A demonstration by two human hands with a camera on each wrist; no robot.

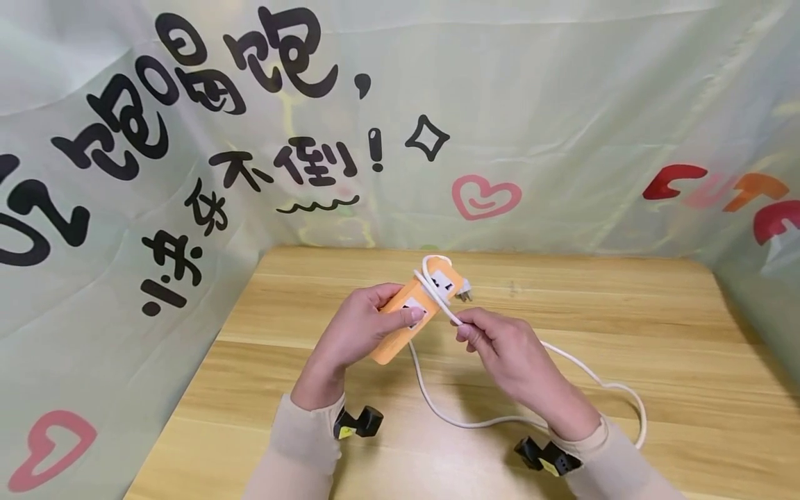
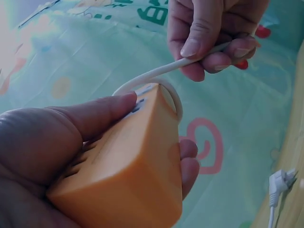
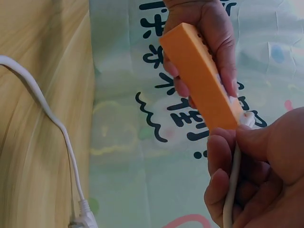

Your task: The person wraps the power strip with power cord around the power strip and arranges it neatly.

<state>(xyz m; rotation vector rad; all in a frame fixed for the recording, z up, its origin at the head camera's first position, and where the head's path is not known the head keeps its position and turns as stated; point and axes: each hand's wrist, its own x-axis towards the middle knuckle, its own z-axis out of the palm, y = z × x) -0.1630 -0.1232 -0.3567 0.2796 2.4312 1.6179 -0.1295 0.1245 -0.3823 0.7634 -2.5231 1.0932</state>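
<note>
An orange power strip [image 1: 392, 342] with white socket panels is held up at a slant over the table by my left hand [image 1: 359, 330]. The thumb lies across its socket face and the other fingers reach round behind. White cord [image 1: 442, 305] wraps round the strip's far end. My right hand [image 1: 515, 354] pinches this cord [image 2: 156, 72] between thumb and fingers, just right of the strip. From there the cord runs on through the palm, as the right wrist view shows. The cord's white plug [image 1: 464, 289] lies on the table behind the strip, prongs visible.
A loose stretch of the cord [image 1: 478, 423] loops over the wooden table [image 1: 262, 417] below and right of the hands. Pale printed fabric [image 1: 562, 125] with lettering and hearts stands along the table's back and sides. Black wrist cameras [image 1: 359, 422] sit on both wrists.
</note>
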